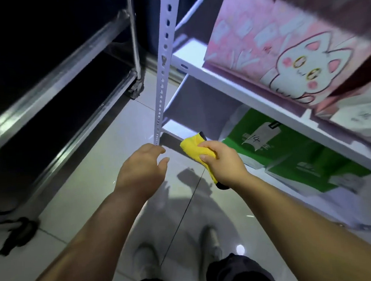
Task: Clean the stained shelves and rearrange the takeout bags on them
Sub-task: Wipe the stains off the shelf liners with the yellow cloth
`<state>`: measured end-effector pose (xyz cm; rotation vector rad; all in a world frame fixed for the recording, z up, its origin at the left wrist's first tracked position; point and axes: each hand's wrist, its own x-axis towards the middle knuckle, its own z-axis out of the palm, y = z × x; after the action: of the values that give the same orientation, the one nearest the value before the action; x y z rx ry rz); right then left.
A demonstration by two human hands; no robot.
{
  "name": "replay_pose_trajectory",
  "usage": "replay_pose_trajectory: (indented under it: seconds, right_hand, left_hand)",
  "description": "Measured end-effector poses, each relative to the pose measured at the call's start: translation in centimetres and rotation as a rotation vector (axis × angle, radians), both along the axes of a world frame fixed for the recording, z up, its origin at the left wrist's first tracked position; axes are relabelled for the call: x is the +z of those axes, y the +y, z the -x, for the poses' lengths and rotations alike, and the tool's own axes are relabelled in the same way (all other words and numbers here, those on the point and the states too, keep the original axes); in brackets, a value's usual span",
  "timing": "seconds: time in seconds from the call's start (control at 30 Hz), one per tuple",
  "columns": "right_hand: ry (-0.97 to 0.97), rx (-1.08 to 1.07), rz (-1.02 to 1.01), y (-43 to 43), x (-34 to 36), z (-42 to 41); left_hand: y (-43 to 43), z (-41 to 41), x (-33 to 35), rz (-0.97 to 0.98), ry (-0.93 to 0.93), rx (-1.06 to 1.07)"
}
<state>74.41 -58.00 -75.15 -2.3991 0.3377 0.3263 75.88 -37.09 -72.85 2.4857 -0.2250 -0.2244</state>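
Cloth: a yellow cloth point(194, 147) is bunched in the right hand point(223, 161), just in front of the front edge of the lower shelf point(174, 128); I cannot tell if it touches the edge.
Right hand: the fingers and thumb are curled around the cloth and grasp it; one end of the cloth hangs out below the wrist.
Left hand point(143, 168): the fingers are loosely bent and hold nothing; the fingertips are close to the foot of the white post point(163, 64), contact is not clear.
Green bags: one green bag point(258, 143) with a white slip marked "14" lies on the lower shelf, and a second green bag point(311, 170) lies just beside it, to the right.
Pink bag point(272, 44): it stands on the upper shelf point(231, 85) and shows a white cat drawing.
White bag point(360, 117): it is on the upper shelf, right of the pink bag, blurred.
Post: perforated, at the left front corner of the shelves.
Floor point(108, 190): pale glossy tiles; two shoes point(145, 261) are visible below the arms.
Metal rack point(65, 87): it is at the left, dark, well apart from the shelves.
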Motion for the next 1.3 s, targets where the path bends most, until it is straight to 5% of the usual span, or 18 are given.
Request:
replay_pose_trajectory:
  seconds: [0.5, 1.07, 1.3]
  right_hand:
    - [-0.275, 0.126, -0.098, 2.9, 24.5, 10.5]
    - [-0.378, -0.018, -0.220, -2.1, 34.8, 32.6]
    - [-0.406, -0.084, -0.224, -3.6, 40.1, 37.0]
  left_hand:
    - [1.5, 7.1, 22.0, 0.240, -0.013, -0.142]
    - [-5.0, 27.1, 32.9, 0.412, -0.071, -0.282]
    - [-6.6, 30.4, 37.3, 0.292, -0.132, -0.562]
